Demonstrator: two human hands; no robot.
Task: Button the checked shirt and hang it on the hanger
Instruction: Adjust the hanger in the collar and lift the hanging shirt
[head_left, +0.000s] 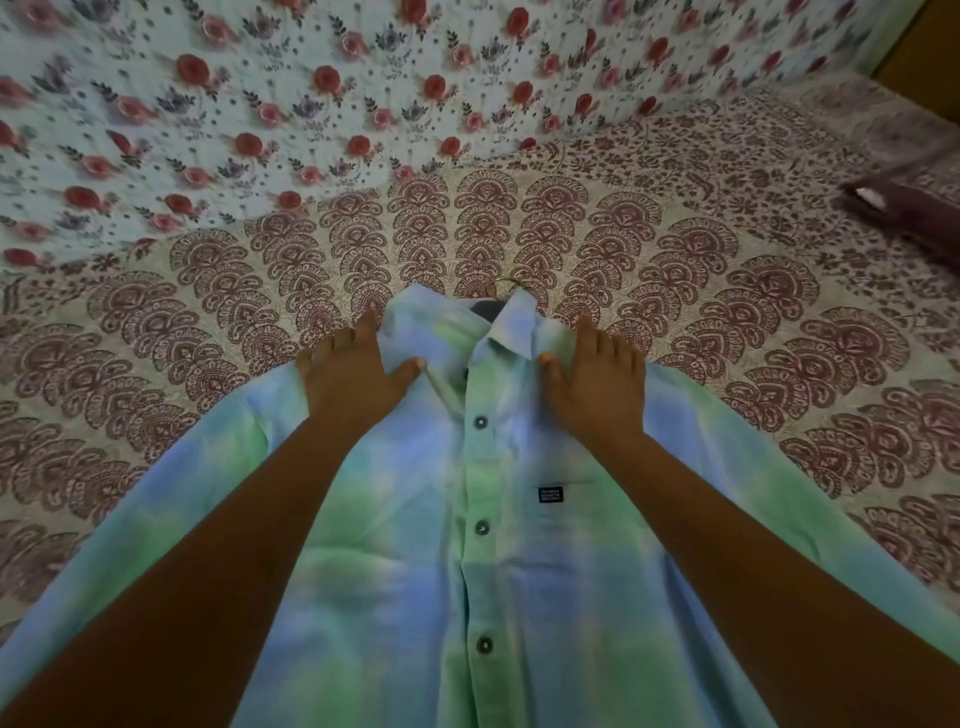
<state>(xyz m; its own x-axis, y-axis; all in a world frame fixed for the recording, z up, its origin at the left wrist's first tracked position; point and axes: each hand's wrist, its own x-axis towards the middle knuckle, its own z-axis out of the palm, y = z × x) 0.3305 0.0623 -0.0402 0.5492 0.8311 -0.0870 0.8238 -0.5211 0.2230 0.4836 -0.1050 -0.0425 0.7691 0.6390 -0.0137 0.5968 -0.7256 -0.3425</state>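
The blue and green checked shirt (519, 561) lies face up on the bed, its front placket closed with dark buttons down the middle. A thin metal hanger hook (506, 280) sticks out past the collar; the rest of the hanger is hidden inside the shirt. My left hand (353, 371) lies flat on the shirt's left shoulder, fingers straight, thumb toward the collar. My right hand (597, 371) lies flat on the right shoulder in the same way. A small dark label (550, 494) sits on the chest pocket.
The bed is covered with a cream sheet printed in maroon fan motifs (675, 249). A pale floral cloth with red roses (311, 93) rises behind it. A maroon pillow (904, 208) lies at the right edge.
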